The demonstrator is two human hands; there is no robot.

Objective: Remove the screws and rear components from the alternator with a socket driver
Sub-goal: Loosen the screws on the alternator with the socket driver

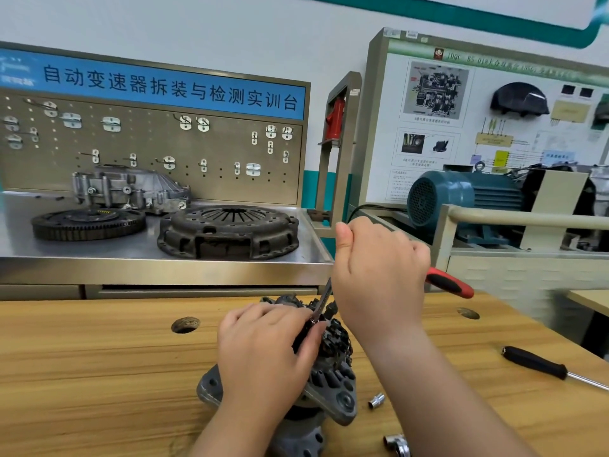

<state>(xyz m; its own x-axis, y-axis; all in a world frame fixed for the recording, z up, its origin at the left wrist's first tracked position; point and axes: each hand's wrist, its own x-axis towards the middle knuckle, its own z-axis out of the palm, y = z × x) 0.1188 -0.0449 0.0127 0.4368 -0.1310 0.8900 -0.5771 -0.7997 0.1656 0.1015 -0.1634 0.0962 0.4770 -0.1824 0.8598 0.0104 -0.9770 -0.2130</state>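
Now the right hand has its grip clamped on the red-handled driver, tip down on the alternator standing on the bench, left hand curled over its top, so best keep the shaft square to the screw and the body pinned.

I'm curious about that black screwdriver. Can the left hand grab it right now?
Probably not easily: the left hand grips the alternator, and the right forearm lies between it and the black screwdriver.
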